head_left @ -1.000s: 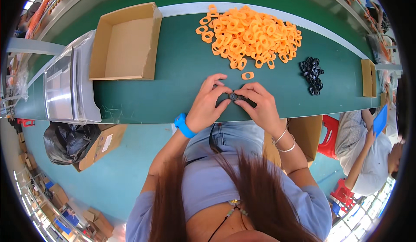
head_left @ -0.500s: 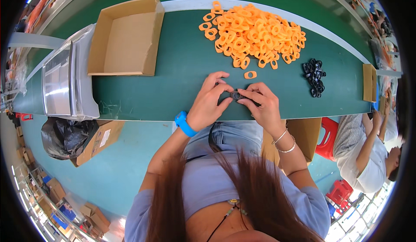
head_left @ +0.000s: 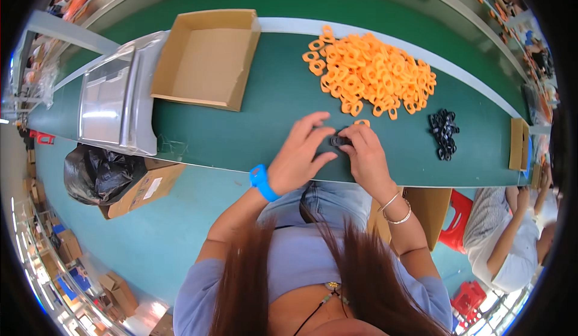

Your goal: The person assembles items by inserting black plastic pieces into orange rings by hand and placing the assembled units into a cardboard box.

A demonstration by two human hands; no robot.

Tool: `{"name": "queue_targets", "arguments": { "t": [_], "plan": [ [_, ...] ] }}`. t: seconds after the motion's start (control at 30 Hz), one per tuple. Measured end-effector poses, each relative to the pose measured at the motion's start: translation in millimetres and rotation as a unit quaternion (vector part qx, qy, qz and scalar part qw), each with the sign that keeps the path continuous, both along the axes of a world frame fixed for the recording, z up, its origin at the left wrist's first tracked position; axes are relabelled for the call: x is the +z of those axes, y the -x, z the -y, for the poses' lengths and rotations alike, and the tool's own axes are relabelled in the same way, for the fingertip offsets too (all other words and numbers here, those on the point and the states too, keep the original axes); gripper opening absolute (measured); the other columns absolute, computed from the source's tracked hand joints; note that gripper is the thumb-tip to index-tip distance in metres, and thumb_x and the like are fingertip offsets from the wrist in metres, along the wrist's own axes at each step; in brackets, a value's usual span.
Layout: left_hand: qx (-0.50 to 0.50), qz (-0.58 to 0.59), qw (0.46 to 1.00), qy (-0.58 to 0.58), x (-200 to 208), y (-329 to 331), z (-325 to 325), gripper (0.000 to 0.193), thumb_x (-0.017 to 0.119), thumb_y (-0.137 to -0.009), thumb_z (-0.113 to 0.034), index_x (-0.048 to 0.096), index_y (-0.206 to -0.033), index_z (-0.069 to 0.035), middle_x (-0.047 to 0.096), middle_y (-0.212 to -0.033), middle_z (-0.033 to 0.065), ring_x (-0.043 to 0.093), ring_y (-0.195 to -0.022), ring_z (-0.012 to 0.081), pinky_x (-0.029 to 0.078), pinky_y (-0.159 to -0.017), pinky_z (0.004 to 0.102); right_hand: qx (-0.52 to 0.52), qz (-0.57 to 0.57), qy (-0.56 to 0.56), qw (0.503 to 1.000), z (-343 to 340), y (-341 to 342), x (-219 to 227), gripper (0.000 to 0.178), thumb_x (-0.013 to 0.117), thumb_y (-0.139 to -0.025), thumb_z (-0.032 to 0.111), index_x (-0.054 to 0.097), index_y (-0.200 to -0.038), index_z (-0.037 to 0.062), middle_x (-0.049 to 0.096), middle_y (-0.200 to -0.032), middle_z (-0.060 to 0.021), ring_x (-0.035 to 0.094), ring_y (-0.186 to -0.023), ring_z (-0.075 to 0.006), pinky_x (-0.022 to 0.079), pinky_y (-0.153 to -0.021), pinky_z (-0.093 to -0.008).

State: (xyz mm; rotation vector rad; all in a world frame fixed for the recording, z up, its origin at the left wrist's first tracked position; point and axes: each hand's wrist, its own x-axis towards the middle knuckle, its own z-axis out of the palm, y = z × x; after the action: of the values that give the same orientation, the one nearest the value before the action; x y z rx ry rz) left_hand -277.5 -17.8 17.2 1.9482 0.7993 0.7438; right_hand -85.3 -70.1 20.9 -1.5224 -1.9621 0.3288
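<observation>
A small, black, oblong, plastic-looking piece (head_left: 338, 141) is pinched over the smooth green desk (head_left: 283, 89) by the right hand (head_left: 366, 155); the left hand (head_left: 299, 155) is spread just beside it, nothing gripped; one-piece handling is judged in hand; a two-handed hold would need left fingers closed.

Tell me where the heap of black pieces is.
In the head view, the black heap lies on the green table, right of the right hand, below and right of the orange pile.

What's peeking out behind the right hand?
An orange ring shows just past the right hand, on the green tabletop. Its lower part is covered by that hand and can't be seen.
</observation>
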Motion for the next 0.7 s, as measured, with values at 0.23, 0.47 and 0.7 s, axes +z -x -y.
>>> {"name": "queue_targets", "arguments": {
  "t": [0.23,0.47,0.7],
  "plan": [
    [0.301,-0.187,0.889,-0.291,47.5,103.1,-36.4,0.043,0.079,-0.082,-0.014,0.061,-0.121,-0.007,0.052,-0.135,0.016,0.049,-0.124,0.0387,0.037,-0.107,0.0484,0.127,-0.174,-0.158,0.964,-109.2,90.2,77.0,0.033,0.067,-0.087,-0.001,0.066,-0.12,0.0047,0.061,-0.11,-0.0145,0.064,-0.096,-0.0316,0.055,-0.079,-0.0376],
    [0.347,-0.197,0.865,-0.304,48.4,83.7,-33.6,0.042,0.079,-0.083,-0.012,0.062,-0.121,-0.007,0.062,-0.119,0.0107,0.055,-0.115,0.0324,0.036,-0.106,0.0463,0.101,-0.191,-0.103,0.971,-82.9,57.5,54.8,0.023,0.07,-0.089,0.003,0.073,-0.111,0.0072,0.068,-0.108,-0.0125,0.068,-0.092,-0.0253,0.057,-0.077,-0.0335],
    [0.015,-0.07,0.97,-0.234,10.5,-51.6,-24.5,0.026,0.073,-0.086,-0.01,0.067,-0.111,-0.004,0.064,-0.11,0.0145,0.061,-0.104,0.0345,0.052,-0.087,0.0416,-0.329,-0.092,-0.107,0.934,9.0,-120.2,24.9,0.016,0.072,-0.087,0.001,0.072,-0.102,0.0024,0.068,-0.099,-0.0095,0.062,-0.072,-0.0166,0.051,-0.066,-0.028]
  ]
}}
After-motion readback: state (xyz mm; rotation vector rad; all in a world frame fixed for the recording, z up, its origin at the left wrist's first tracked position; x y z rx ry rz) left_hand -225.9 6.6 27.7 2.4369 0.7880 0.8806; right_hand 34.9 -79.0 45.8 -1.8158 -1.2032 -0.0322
